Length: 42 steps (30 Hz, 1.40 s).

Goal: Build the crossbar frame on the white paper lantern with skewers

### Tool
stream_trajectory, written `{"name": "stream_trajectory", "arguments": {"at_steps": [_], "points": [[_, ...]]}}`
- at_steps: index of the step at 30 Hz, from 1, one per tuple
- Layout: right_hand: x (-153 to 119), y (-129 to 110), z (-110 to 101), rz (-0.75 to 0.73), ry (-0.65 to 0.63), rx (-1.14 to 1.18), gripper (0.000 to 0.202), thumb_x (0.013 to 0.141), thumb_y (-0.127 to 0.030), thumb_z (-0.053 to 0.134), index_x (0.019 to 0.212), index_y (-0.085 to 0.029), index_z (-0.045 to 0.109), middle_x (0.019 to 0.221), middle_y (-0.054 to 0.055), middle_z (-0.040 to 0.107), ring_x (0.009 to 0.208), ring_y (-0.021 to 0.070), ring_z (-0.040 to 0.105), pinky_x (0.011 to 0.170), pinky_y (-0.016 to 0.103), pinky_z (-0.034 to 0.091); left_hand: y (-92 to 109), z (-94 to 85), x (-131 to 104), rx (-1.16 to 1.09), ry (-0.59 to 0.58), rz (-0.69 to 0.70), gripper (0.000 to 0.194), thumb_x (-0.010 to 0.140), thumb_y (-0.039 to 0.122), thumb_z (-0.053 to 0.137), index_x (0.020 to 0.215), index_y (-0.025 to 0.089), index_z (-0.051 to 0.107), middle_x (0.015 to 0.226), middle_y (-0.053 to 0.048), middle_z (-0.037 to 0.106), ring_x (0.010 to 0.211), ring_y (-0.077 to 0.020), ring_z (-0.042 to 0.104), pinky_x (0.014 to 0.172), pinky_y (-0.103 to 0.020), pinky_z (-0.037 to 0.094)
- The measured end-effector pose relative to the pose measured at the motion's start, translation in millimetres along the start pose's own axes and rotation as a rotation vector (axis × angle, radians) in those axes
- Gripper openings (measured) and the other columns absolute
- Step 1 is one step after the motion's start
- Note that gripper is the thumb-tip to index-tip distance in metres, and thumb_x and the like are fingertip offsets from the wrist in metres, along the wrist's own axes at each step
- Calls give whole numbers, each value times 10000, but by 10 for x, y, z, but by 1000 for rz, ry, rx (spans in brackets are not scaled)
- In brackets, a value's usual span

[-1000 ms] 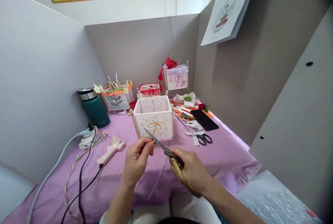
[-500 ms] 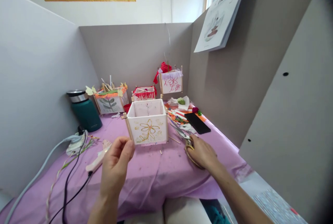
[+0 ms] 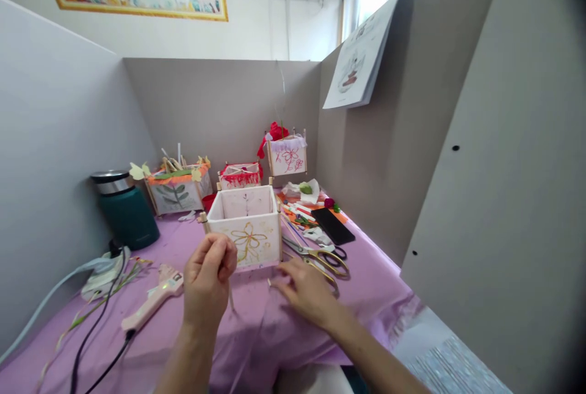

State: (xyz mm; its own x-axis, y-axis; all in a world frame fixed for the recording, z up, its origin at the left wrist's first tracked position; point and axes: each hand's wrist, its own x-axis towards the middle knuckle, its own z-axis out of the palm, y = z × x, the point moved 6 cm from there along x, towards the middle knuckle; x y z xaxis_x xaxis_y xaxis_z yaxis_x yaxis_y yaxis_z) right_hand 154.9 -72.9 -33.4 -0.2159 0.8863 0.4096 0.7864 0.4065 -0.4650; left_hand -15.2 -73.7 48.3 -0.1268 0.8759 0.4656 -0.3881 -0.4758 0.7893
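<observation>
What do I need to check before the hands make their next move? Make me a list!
1. Gold-handled metal scissors put down: ok, lying on the purple cloth.
2. Square white box with a yellow flower drawing upright: ok, standing on the cloth.
3. Left hand holding the thin pale stick: ok, it seems; the stick's end shows below the hand.
4. Right hand closed on the short pale stick piece: not ok; the hand is open beside it.
5. Pink plastic glue gun cool: cannot tell; heat doesn't show.
</observation>
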Motion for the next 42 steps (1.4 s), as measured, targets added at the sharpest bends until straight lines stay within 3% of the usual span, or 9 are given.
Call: {"name": "stream_trajectory", "arguments": {"at_steps": [3, 7, 11, 14, 18, 24, 33, 42], "points": [[23, -287, 301, -156, -97, 275, 392, 802, -372, 661, 1161, -227, 605, 1036, 34, 655, 798, 141, 611, 730, 229, 441, -109, 18, 40, -42, -16, 17, 132, 833, 263, 602, 747, 163, 608, 538, 51, 418, 461, -41, 312, 437, -179, 222], [83, -463, 604, -232, -133, 341, 192, 844, -299, 609, 1012, -230, 673, 863, 4, 670, 742, 130, 599, 665, 213, 409, -214, 11, 85, -57, -26, -11, 158, 819, 313, 631, 796, 158, 654, 535, 49, 432, 456, -29, 318, 422, -158, 199], [153, -482, 720, -187, -128, 358, 117, 830, -297, 609, 887, -211, 664, 756, -15, 653, 650, 118, 568, 576, 203, 355, -246, 32, 127, -52, -43, -24, 204, 841, 339, 604, 799, 149, 665, 519, 57, 391, 443, -24, 283, 414, -164, 168], [183, -485, 737, -197, -92, 381, 134, 848, -274, 559, 774, -178, 617, 713, -7, 626, 614, 113, 535, 555, 205, 329, -232, 67, 156, -75, -41, -39, 222, 859, 347, 577, 803, 148, 659, 517, 59, 375, 439, -27, 270, 419, -178, 158], [189, -395, 713, -119, 31, 392, 160, 857, -209, 483, 730, -167, 571, 674, 2, 591, 608, 117, 511, 572, 213, 322, -217, 157, 169, -98, -101, -89, 248, 871, 361, 540, 872, 146, 665, 620, 22, 481, 461, -38, 320, 439, -203, 193], [186, -308, 746, 12, 24, 364, 173, 845, -223, 477, 705, -170, 565, 650, 4, 592, 597, 124, 512, 568, 219, 307, -242, 213, 137, -94, -121, -96, 305, 861, 358, 501, 962, 119, 661, 683, 1, 492, 513, -64, 338, 477, -230, 218], [198, -296, 775, 24, 26, 379, 177, 844, -238, 497, 722, -163, 600, 678, 19, 628, 614, 130, 537, 579, 217, 332, -304, 191, 208, -15, -67, -74, 199, 847, 279, 467, 754, 150, 587, 489, 78, 297, 436, -69, 181, 447, -247, 113], [213, -270, 783, 84, 15, 374, 162, 832, -248, 546, 707, -161, 600, 648, 14, 628, 589, 127, 531, 570, 217, 333, -315, 158, 237, -3, -30, -69, 287, 844, 347, 461, 613, 178, 466, 485, 71, 305, 431, -73, 201, 439, -246, 132]]}}
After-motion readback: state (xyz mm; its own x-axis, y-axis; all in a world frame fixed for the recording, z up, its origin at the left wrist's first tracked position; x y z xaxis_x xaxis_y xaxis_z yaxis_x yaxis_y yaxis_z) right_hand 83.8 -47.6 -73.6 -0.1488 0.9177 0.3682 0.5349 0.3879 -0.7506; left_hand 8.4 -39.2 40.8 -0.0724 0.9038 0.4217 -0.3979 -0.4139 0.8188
